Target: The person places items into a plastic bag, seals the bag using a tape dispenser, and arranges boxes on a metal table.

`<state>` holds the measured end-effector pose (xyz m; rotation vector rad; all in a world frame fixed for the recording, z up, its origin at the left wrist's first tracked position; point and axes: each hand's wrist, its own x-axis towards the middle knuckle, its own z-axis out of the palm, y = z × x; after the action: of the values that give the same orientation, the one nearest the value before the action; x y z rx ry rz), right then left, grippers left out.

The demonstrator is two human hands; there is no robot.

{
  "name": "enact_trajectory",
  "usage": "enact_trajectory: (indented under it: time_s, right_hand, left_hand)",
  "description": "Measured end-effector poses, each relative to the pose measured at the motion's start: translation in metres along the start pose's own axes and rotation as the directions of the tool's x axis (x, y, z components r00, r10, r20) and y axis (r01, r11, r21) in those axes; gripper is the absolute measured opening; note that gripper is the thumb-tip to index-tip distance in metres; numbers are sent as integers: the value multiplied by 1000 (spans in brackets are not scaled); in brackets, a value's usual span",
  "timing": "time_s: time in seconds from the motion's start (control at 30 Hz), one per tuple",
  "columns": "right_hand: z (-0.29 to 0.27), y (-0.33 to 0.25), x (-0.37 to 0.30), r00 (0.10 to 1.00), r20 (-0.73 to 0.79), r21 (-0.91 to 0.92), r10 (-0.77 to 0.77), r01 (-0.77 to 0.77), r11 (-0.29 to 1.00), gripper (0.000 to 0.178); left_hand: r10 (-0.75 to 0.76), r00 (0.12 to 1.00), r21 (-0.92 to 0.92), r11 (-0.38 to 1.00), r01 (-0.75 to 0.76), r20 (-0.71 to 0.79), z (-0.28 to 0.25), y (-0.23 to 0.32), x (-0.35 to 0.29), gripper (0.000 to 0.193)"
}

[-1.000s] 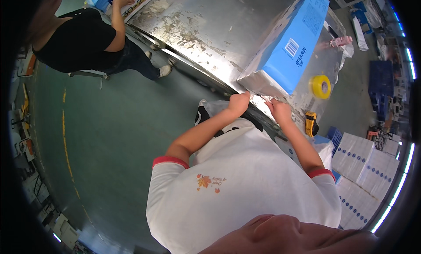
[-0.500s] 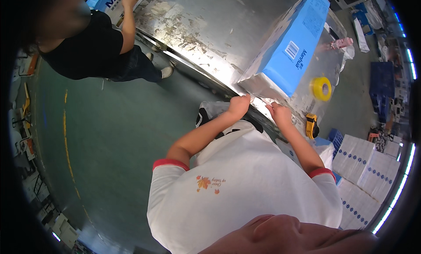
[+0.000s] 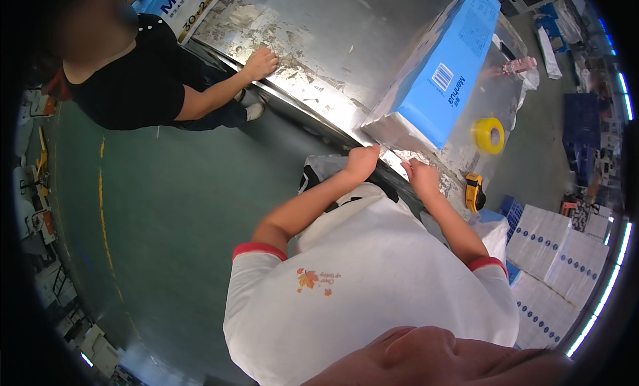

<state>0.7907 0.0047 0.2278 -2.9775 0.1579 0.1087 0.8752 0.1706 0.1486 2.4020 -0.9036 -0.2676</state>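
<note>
My left hand (image 3: 363, 163) is at the near edge of the metal table (image 3: 313, 26), with its fingers curled in and pressed together. Beside it on the right, my right hand (image 3: 423, 177) makes a pinch at the same edge. Whatever lies between the fingers of either hand, if anything, is too small to make out. Just beyond both hands lies a long blue package (image 3: 436, 86) with a barcode and a shiny, wrapped near end. Neither hand visibly grips it.
To the right of the package are a yellow tape roll (image 3: 489, 135), a yellow-and-black tape measure (image 3: 474, 191) and a pink bottle (image 3: 519, 65). A co-worker in black (image 3: 133, 79) stands left, near another blue-and-white package (image 3: 190, 6). White cartons (image 3: 546, 246) are stacked at the right.
The co-worker's hand has come off the far-left package and now rests on the table edge, nearer to me. My own hands have hardly moved.
</note>
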Motion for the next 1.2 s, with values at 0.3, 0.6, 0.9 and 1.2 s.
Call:
enact_trajectory:
  time_s: [0.3, 0.6, 0.9, 1.2]
  right_hand:
    - [3, 2, 0, 995, 78, -58, 60, -55, 997, 32]
    - [-5, 1, 7, 994, 108, -126, -1, 15, 992, 30]
    - [4, -11, 11, 996, 86, -164, -15, 29, 986, 30]
    - [13, -3, 14, 997, 74, -126, -39, 49, 991, 31]
  left_hand:
    - [-48, 998, -48, 998, 47, -39, 11, 3, -2, 5]
    - [-71, 995, -72, 995, 66, -69, 14, 3, -7, 6]
    - [-65, 992, -68, 996, 58, -104, 7, -2, -11, 4]
    - [-55, 993, -77, 996, 47, -108, 8, -4, -11, 3]
